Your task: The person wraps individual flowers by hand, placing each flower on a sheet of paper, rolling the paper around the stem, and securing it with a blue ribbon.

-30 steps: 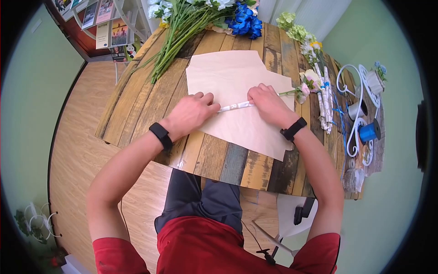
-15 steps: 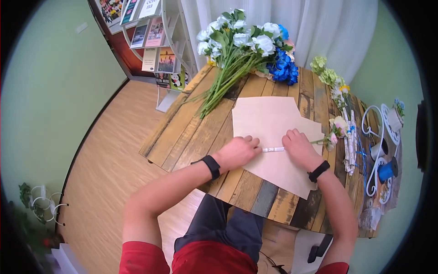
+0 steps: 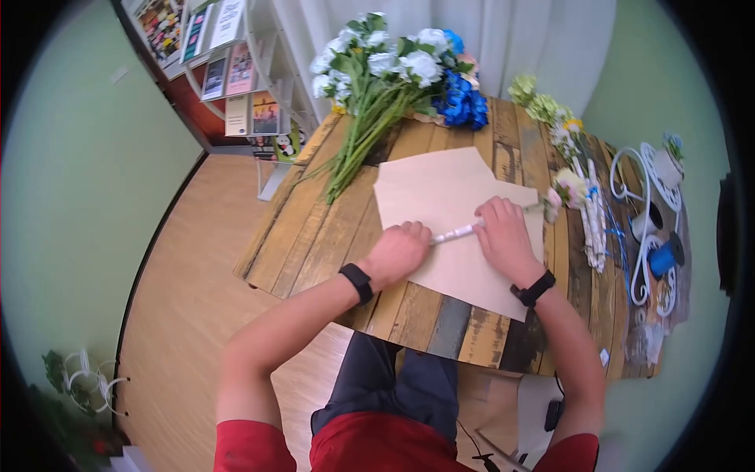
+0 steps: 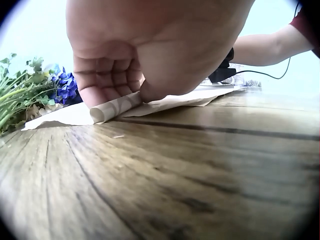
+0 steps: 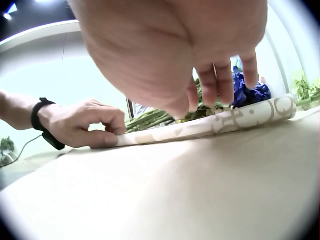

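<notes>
A slim paper roll (image 3: 456, 234), white with grey printing, lies across a flat beige sheet (image 3: 432, 182) on the plank table. My left hand (image 3: 399, 252) pinches its left end between thumb and fingers; the tube's round end (image 4: 98, 115) shows in the left wrist view. Over the right part of the roll is my right hand (image 3: 506, 240). In the right wrist view its fingers (image 5: 225, 87) hang down, loosely extended, with tips just above the printed roll. A green stem and a pink flower (image 3: 553, 203) stick out past the right hand.
White roses (image 3: 381, 63) and blue flowers (image 3: 462, 101) with long stems lie at the back. On the right are paper-wrapped flower bundles (image 3: 594, 220), a white scrollwork stand (image 3: 638, 271) and a blue ribbon spool (image 3: 667, 253). A magazine rack (image 3: 255, 102) stands beyond the table.
The head view has shifted. Both hands stay at the roll, which now slants more than half a second ago, its right end farther from me along with my right hand.
</notes>
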`<state>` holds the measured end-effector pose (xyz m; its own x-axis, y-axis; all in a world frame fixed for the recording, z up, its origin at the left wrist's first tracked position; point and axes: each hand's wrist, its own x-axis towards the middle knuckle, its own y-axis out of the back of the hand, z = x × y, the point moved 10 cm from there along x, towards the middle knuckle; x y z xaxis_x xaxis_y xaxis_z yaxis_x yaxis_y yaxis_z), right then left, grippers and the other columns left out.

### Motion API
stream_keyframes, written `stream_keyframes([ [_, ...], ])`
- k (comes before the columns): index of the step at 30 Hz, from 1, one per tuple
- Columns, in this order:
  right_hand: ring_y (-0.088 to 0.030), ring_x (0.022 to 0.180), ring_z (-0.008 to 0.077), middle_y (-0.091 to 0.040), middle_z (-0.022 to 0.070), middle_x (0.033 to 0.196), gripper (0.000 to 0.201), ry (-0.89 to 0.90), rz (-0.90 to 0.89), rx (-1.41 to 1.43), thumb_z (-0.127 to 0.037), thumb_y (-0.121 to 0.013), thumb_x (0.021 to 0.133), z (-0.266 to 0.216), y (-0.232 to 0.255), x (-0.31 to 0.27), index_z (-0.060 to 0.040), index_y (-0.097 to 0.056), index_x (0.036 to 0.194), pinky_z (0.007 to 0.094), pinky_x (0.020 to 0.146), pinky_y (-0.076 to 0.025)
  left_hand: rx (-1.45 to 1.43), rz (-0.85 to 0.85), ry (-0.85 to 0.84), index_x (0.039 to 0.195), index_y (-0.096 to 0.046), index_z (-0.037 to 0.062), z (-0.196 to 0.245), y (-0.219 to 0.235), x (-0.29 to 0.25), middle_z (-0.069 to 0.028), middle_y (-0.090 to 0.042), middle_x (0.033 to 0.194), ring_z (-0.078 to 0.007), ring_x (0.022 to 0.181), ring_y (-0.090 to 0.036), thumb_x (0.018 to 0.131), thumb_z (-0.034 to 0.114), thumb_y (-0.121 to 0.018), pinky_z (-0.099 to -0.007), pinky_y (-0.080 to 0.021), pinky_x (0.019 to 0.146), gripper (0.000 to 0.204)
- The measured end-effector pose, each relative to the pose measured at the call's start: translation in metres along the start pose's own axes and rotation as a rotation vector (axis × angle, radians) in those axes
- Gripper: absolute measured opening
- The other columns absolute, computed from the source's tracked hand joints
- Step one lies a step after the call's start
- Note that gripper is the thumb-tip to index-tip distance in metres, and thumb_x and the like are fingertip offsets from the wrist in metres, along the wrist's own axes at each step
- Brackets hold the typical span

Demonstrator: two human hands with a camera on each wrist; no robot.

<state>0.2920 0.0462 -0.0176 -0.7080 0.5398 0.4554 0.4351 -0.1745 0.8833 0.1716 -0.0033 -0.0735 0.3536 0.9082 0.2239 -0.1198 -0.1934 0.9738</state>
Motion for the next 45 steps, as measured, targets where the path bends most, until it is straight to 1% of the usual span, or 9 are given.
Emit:
stream_keyframes([
  [2,-0.055,0.092,0.0299,-0.057,0.0114,0.098,0.016,-0.102,0.176,0.029,-0.009,-0.065,0.082,-0.003,0.022,-0.011,-0.0039,-0.057,0.095,0.0413,0.077,-0.044,-0.056,-0.001,0.048,0.093,-0.051,0.0005,-0.005,0.002,-0.001,-0.016,-0.058,0.088,-0.033,0.084,-0.061,0.094,0.019,-0.052,-0.0423,-0.051,0.072,0.018],
  [4,-0.061,0.088,0.0262,-0.06,0.0143,0.105,0.022,-0.569,-0.012,0.573,-0.015,-0.066,0.087,0.027,-0.014,-0.038,-0.001,-0.059,0.102,0.0397,0.068,-0.049,-0.104,-0.001,0.107,0.094,-0.051,0.0003,-0.007,0.005,0.001,-0.0167,-0.058,0.089,-0.0339,0.085,-0.061,0.095,0.02,-0.051,-0.0426,-0.051,0.074,0.019],
  [6,-0.066,0.088,0.0246,-0.061,0.0179,0.11,0.031,-0.641,-0.093,0.757,-0.024,-0.063,0.093,0.026,-0.036,-0.047,0.0027,-0.057,0.108,0.0385,0.066,-0.054,-0.146,-0.004,0.161,0.095,-0.051,0.0003,-0.006,0.007,0.002,-0.0177,-0.059,0.091,-0.0348,0.086,-0.061,0.097,0.02,-0.05,-0.0428,-0.051,0.074,0.019],
  [8,-0.064,0.097,0.0259,-0.06,0.0185,0.111,0.036,-0.967,-0.222,1.597,-0.029,-0.055,0.099,0.007,-0.083,-0.059,0.0043,-0.054,0.114,0.0388,0.081,-0.056,-0.163,-0.006,0.146,0.096,-0.051,0.0002,0.005,0.008,0.008,-0.0179,-0.059,0.092,-0.0351,0.087,-0.061,0.096,0.019,-0.051,-0.0434,-0.051,0.075,0.019],
  [14,-0.054,0.118,0.0289,-0.053,0.019,0.125,0.034,-0.933,0.229,2.195,-0.024,-0.043,0.104,0.033,-0.102,-0.02,0.0019,-0.043,0.126,0.0434,0.103,-0.045,-0.182,0.063,0.164,0.097,-0.051,0.0009,0.027,0.02,0.022,-0.0168,-0.059,0.092,-0.0354,0.089,-0.061,0.097,0.017,-0.051,-0.0439,-0.051,0.076,0.017],
  [23,-0.053,0.1,0.0193,-0.052,0.0052,0.103,0.016,-0.535,0.592,2.337,-0.023,-0.044,0.105,0.108,-0.11,-0.008,-0.0082,-0.047,0.108,0.0418,0.096,-0.044,-0.596,-0.075,0.363,0.099,-0.06,-0.0008,0.003,0.007,0.044,-0.0196,-0.066,0.086,-0.0336,0.077,-0.063,0.097,0.019,-0.053,-0.04,-0.049,0.07,0.021],
  [26,-0.054,0.096,0.0181,-0.052,0.0038,0.101,0.013,-0.695,0.689,2.237,-0.022,-0.045,0.104,0.104,-0.086,0.007,-0.0093,-0.047,0.107,0.0407,0.094,-0.045,-0.707,-0.032,0.395,0.101,-0.063,-0.0011,-0.002,0.017,0.045,-0.0177,-0.066,0.084,-0.0272,0.074,-0.064,0.098,0.019,-0.054,-0.0363,-0.049,0.07,0.023],
  [32,-0.053,0.091,0.0171,-0.05,0.0038,0.098,0.013,-0.682,0.833,2.186,-0.019,-0.046,0.104,0.135,-0.06,0.029,-0.0075,-0.047,0.109,0.0396,0.089,-0.047,-0.519,0.59,0.41,0.106,-0.066,0.0012,-0.026,0.086,0.001,-0.0102,-0.066,0.085,-0.0175,0.074,-0.06,0.1,0.013,-0.052,-0.0305,-0.048,0.068,0.019],
  [45,-0.058,0.103,0.0196,-0.054,0.0061,0.109,0.019,-0.627,0.889,2.181,-0.018,-0.047,0.103,0.127,-0.03,0.034,-0.006,-0.046,0.119,0.0398,0.095,-0.049,-0.088,0.735,0.081,0.094,-0.067,0.0071,0.028,0.096,0.019,-0.0074,-0.063,0.083,-0.0261,0.075,-0.063,0.076,0.001,-0.076,-0.0352,-0.052,0.064,0.02],
])
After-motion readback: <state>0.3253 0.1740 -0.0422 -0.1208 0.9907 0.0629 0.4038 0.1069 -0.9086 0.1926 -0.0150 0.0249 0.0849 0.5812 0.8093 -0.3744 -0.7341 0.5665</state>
